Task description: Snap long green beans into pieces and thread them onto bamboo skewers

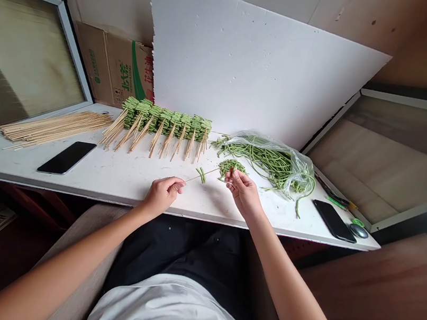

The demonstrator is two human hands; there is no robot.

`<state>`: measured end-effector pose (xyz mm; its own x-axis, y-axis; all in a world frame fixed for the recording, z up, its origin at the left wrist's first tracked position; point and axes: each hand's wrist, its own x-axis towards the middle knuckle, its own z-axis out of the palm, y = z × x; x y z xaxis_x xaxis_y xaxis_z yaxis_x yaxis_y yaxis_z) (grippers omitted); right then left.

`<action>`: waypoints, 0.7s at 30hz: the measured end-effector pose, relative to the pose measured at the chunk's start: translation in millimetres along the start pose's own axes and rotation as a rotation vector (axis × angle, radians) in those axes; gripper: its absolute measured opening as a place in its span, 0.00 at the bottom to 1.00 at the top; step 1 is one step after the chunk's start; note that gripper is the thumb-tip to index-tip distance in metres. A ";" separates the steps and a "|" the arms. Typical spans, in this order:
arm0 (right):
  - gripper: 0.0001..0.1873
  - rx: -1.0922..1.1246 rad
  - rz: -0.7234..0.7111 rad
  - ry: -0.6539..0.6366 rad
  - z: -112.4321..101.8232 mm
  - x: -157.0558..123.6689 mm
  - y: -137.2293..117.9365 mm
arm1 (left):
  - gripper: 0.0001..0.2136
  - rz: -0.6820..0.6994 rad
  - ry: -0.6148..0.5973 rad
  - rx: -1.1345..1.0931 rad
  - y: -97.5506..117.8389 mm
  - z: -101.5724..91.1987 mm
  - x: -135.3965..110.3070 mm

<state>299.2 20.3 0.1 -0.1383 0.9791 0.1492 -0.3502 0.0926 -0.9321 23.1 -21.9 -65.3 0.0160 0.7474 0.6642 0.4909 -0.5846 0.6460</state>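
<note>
Left hand [163, 194], pinching one bamboo skewer [193, 178] near its end; right hand [244, 191], fingers pinched at the skewer's other end, over a heap of cut green beans [233, 167]. A short bundle of bean pieces [201, 175] sits on the skewer, held above a white table [122, 182]. Also present: a row of bean-loaded skewers [165, 122]; loose bare skewers [55, 128]; long beans in a clear plastic bag [267, 160]; two black smartphones [66, 157] [334, 221]; a cardboard box [111, 65] printed in Chinese, apparently 北大荒 and 花生油.

Blk phone [66, 157], cardbd box [107, 65], white bd [252, 64], mouse [359, 231]
</note>
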 end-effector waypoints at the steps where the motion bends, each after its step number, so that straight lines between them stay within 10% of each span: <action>1: 0.19 0.000 -0.004 -0.008 0.7 -0.7 -1.4 | 0.11 0.024 0.008 0.018 0.0 0.0 0.4; 21: 0.19 -0.099 -0.059 0.007 4.7 -3.7 0.6 | 0.11 0.062 0.019 0.059 -0.3 -0.5 0.6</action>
<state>295.2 15.9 0.5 -0.1132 0.9726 0.2029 -0.2643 0.1673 -0.9498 22.6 -21.5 -65.0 0.0314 0.7036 0.7099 0.5399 -0.6097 0.5804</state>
